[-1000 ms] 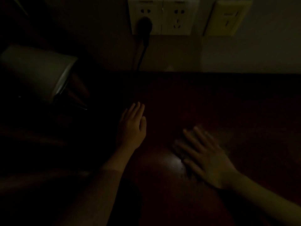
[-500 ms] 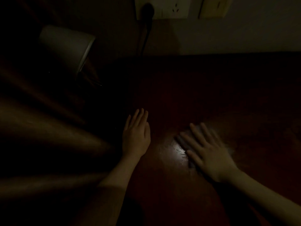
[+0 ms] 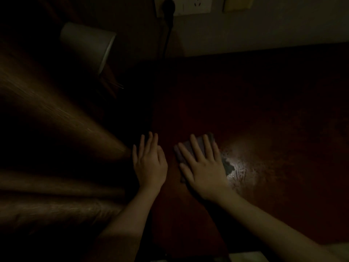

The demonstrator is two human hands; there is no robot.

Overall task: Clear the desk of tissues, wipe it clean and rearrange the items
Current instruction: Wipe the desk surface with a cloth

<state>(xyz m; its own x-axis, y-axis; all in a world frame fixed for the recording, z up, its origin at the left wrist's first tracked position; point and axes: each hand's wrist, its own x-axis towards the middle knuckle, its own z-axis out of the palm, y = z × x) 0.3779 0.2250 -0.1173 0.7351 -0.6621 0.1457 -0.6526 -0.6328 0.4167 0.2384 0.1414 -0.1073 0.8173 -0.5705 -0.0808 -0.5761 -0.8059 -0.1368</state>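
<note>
The scene is very dark. My right hand point(image 3: 202, 167) lies flat with straight, spread fingers on a dark grey cloth point(image 3: 197, 143), pressing it onto the dark red desk point(image 3: 264, 110). The cloth shows above my fingertips and at the hand's right edge. Just right of the hand, a wet patch point(image 3: 238, 170) on the desk glints. My left hand point(image 3: 149, 163) rests flat on the desk's left edge, fingers straight and together, holding nothing. No tissues can be made out.
A white lampshade point(image 3: 88, 44) tilts at the upper left. A black plug point(image 3: 168, 5) sits in the wall sockets point(image 3: 194, 6), its cord hanging down to the desk. Brown curtain folds point(image 3: 56, 129) fill the left side.
My right hand has slid the cloth leftward toward my left hand, uncovering the wet glinting patch on its right. The view has tilted down; the left hand stays put.
</note>
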